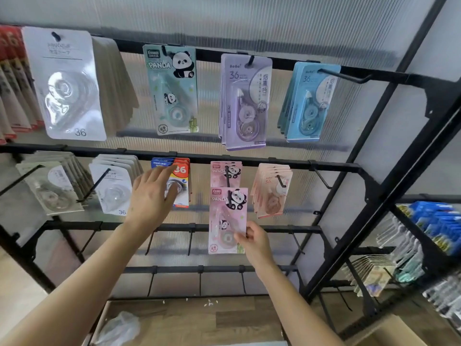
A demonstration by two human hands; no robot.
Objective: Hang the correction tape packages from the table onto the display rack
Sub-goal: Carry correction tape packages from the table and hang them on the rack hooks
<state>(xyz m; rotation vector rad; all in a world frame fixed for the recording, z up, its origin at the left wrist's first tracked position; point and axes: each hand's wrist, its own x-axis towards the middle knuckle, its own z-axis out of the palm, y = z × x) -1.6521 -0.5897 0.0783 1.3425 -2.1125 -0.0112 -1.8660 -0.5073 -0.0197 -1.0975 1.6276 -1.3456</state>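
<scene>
While right hand [255, 243] pinches pink pack [228, 213] at its lower edge, left hand [149, 193] rests open on red-blue packs [183, 171]. Keep it level; slide straight back along hook [227, 177].

We see bright, even daylight through ribbed panel [249, 21]; glare on clear blisters [67, 96]; rack [274, 163] lines bow at edges; slight softness overall.

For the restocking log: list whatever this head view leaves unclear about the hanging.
- Head view: whether the pink panda package in the right hand is on its hook yet; card and hook overlap.
- Head view: blue-and-red package, partly covered by the left hand.
- Head view: table, cut off by the bottom edge; remaining packages unknown.
</scene>
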